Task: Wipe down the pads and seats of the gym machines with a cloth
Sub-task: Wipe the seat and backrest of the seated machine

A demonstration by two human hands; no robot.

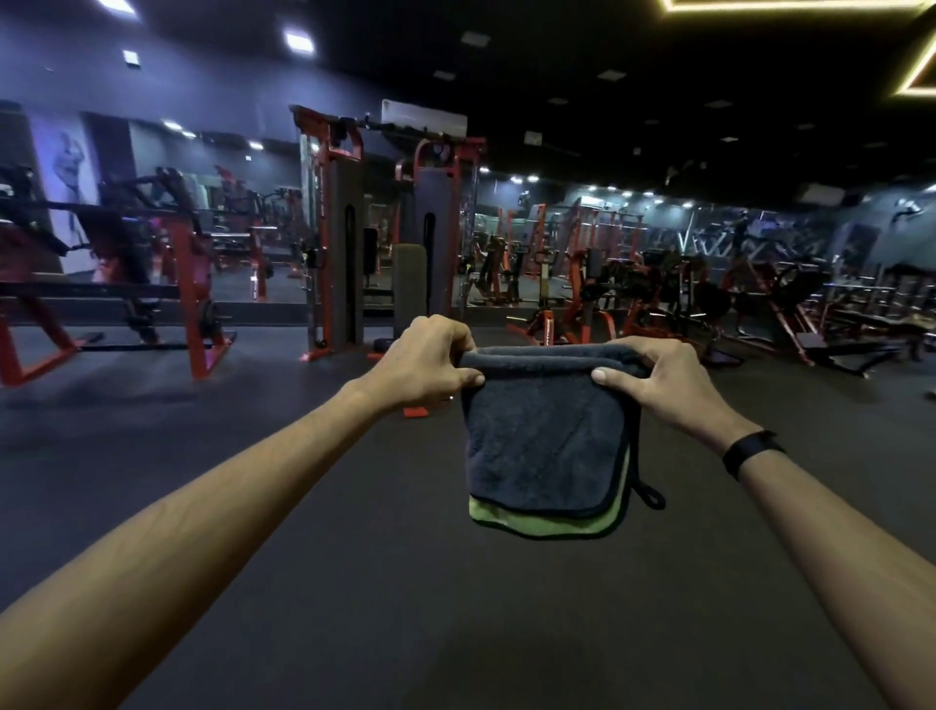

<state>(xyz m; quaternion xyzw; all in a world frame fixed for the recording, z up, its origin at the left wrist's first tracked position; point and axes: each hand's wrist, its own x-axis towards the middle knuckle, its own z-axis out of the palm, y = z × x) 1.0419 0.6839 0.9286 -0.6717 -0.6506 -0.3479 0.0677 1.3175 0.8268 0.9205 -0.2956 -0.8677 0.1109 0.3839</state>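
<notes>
The left hand (pixel 428 362) and right hand (pixel 658 385) each pinch a top corner of the folded grey-and-green cloth (pixel 549 446); it hangs above the floor (pixel 354 583), well short of the red cable machine (pixel 344 223).

Dark rubber floor (pixel 354 583), wall poster (pixel 71 177) — yellow ceiling light strips (pixel 790 5)

A dark grey cloth (pixel 549 446), folded double with a lime-green layer peeking out below and a small black loop at its lower right corner, hangs upright above the dark floor (pixel 354 583), held by its top edge.
</notes>
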